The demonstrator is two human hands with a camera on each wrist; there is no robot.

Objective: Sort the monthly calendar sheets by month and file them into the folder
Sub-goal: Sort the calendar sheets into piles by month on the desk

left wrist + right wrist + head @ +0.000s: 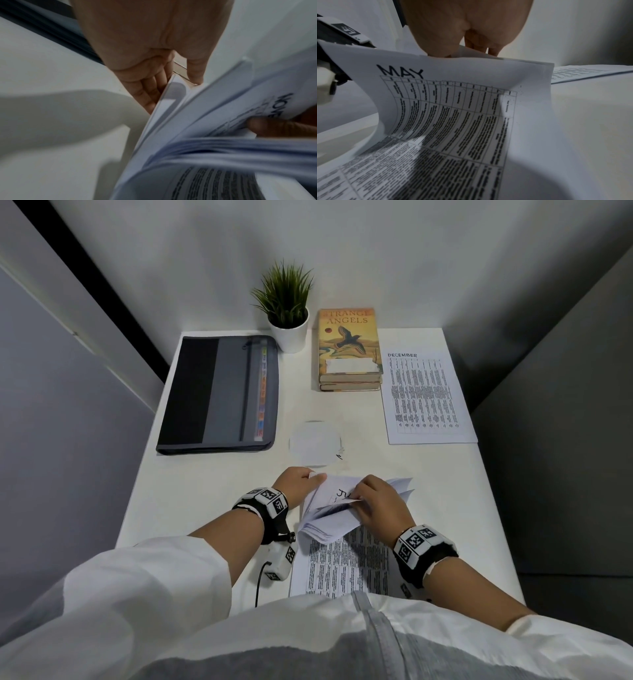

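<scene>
A stack of white calendar sheets (337,517) lies near the table's front edge, its far ends lifted and fanned. My left hand (301,479) pinches the upper left corner of the lifted sheets (173,102). My right hand (375,501) grips the fanned sheets from the right, thumb tucked between pages. The sheet facing the right wrist camera reads MAY (447,108); one in the left wrist view starts with NOVE (283,106). A single DECEMBER sheet (426,397) lies flat at the right. The grey zip folder (219,393) lies closed at the back left.
A potted plant (287,306) stands at the back centre against the wall. Two stacked books (349,349) lie beside it. A pale round coaster (315,443) sits mid-table. The white table (191,491) is boxed in by grey walls.
</scene>
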